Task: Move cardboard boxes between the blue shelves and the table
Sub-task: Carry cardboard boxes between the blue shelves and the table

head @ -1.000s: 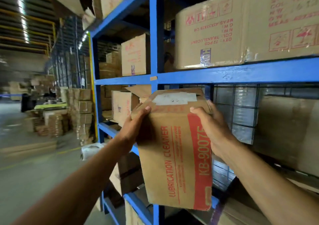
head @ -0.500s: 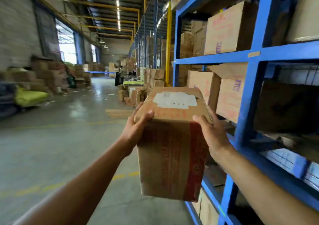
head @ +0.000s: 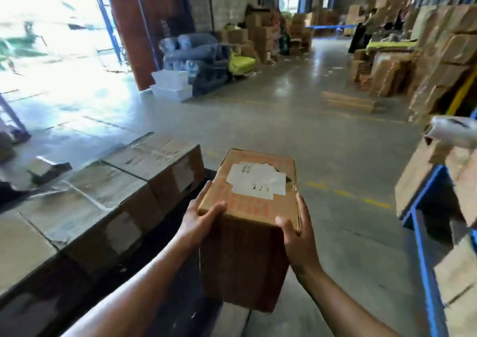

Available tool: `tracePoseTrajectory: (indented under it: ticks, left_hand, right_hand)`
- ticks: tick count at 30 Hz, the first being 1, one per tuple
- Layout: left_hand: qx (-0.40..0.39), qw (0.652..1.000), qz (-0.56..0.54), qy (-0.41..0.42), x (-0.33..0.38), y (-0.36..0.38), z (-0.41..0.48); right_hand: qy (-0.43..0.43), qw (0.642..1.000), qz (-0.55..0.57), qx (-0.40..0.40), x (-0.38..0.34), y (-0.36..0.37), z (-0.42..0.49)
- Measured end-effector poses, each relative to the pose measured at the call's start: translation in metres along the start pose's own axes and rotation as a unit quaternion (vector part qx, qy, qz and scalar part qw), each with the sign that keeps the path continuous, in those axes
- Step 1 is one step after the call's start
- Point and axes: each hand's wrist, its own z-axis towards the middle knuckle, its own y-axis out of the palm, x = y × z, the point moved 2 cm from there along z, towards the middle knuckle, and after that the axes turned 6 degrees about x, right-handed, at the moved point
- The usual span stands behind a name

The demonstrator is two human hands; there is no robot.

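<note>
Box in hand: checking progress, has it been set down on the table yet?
No, both hands, left and right, hold the box in the air.

- My left hand (head: 200, 219) clamps the near left top corner of the box (head: 247, 223), thumb lying over the top edge.
- My right hand (head: 296, 236) presses its right side, fingers wrapped around.
- Both forearms reach forward, bare.
</note>
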Motion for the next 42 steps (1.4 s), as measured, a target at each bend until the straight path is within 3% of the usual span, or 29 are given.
tracePoseTrajectory:
  ticks: [4,7,9,11,14,16,18,20,21,23,25,27,31,34,39,42]
  left_hand:
    - [0.115,0.989,0.03,-0.084,-0.034,-0.041,-0.019]
    - [0.231,0.959,0.033,-0.159,-0.039,-0.038,-0.032]
    - [0.234,0.954,0.002,-0.185,-0.031,-0.019,-0.038]
    - [0.214,0.959,-0.036,-0.181,-0.026,-0.005,-0.035]
    - [0.227,0.962,-0.056,-0.142,-0.026,-0.03,-0.02]
    - [0.201,0.969,-0.072,-0.123,-0.034,-0.06,-0.005]
    - [0.163,0.969,-0.11,-0.147,-0.043,-0.088,0.009]
    - [0.112,0.967,-0.142,-0.179,-0.048,-0.103,0.023]
    - [0.089,0.967,-0.14,-0.191,-0.049,-0.107,0.031]
    - [0.062,0.971,-0.12,-0.199,-0.045,-0.109,0.042]
    - [0.054,0.975,-0.099,-0.193,-0.04,-0.111,0.06]
    - [0.041,0.98,-0.085,-0.172,-0.035,-0.116,0.076]
    - [0.039,0.988,-0.107,-0.105,-0.03,-0.12,0.09]
    - [0.09,0.987,-0.104,-0.082,-0.029,-0.111,0.094]
    - [0.162,0.974,-0.038,-0.151,-0.044,-0.073,0.066]
    - [0.176,0.962,-0.013,-0.208,-0.06,-0.062,0.039]
  right_hand:
    - [-0.014,0.999,-0.021,-0.039,0.003,0.044,-0.02]
    - [0.009,0.998,-0.048,-0.026,-0.012,0.069,-0.027]
    - [0.039,0.997,-0.068,-0.028,-0.021,0.087,-0.04]
    - [0.062,0.992,-0.072,-0.083,-0.025,0.101,-0.055]
    - [0.057,0.989,-0.026,-0.137,-0.026,0.104,-0.05]
    - [0.008,0.996,-0.039,-0.076,-0.029,0.095,-0.024]
    - [-0.024,0.991,-0.124,0.039,-0.031,0.085,0.015]
    - [0.003,0.965,-0.223,0.137,-0.034,0.074,0.057]
    - [0.034,0.953,-0.266,0.139,-0.033,0.072,0.08]
    - [0.117,0.95,-0.288,0.038,-0.03,0.07,0.114]
    - [0.198,0.951,-0.21,-0.112,-0.025,0.085,0.135]
    - [0.195,0.949,-0.18,-0.171,-0.02,0.097,0.153]
    - [0.116,0.977,-0.086,-0.16,-0.011,0.101,0.177]
    - [0.083,0.985,-0.04,-0.148,0.001,0.089,0.176]
    - [0.158,0.982,-0.016,-0.098,0.026,0.06,0.147]
    - [0.216,0.961,-0.035,-0.167,0.03,0.04,0.123]
